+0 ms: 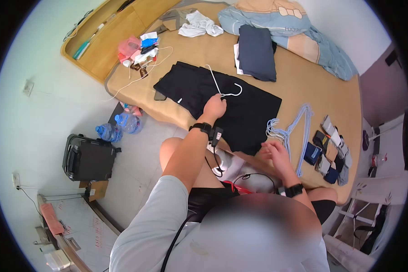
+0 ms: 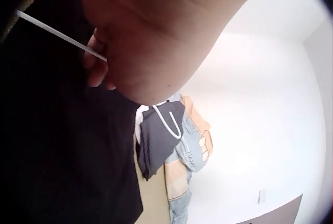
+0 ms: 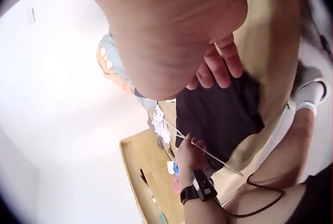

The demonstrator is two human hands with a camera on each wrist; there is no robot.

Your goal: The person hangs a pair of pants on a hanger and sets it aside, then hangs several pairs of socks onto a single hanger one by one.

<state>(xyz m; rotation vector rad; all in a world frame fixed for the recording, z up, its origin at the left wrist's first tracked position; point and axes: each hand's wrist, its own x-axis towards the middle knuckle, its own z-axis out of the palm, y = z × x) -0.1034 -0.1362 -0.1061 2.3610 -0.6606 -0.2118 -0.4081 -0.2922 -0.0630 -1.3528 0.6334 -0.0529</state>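
A white wire hanger (image 1: 214, 80) is held in my left hand (image 1: 214, 108), which grips it near the base of its hook. The hook curves out to the right of the fist in the head view. In the left wrist view the hanger's thin bar (image 2: 61, 35) runs out from between the curled fingers. Beneath it a black garment (image 1: 249, 104) lies spread flat on the bed (image 1: 322, 90). My right hand (image 1: 277, 156) hovers at the garment's near right corner, with fingers (image 3: 223, 70) loosely bent and nothing between them.
Light blue hangers (image 1: 306, 131) lie bundled right of the garment, beside several rolled socks (image 1: 342, 154). Folded dark clothes (image 1: 257, 54) and a quilt (image 1: 322, 50) sit farther back. A phone (image 1: 159, 96) shows at the garment's left edge. Bottles (image 1: 129, 123) and a suitcase (image 1: 88, 158) stand on the floor.
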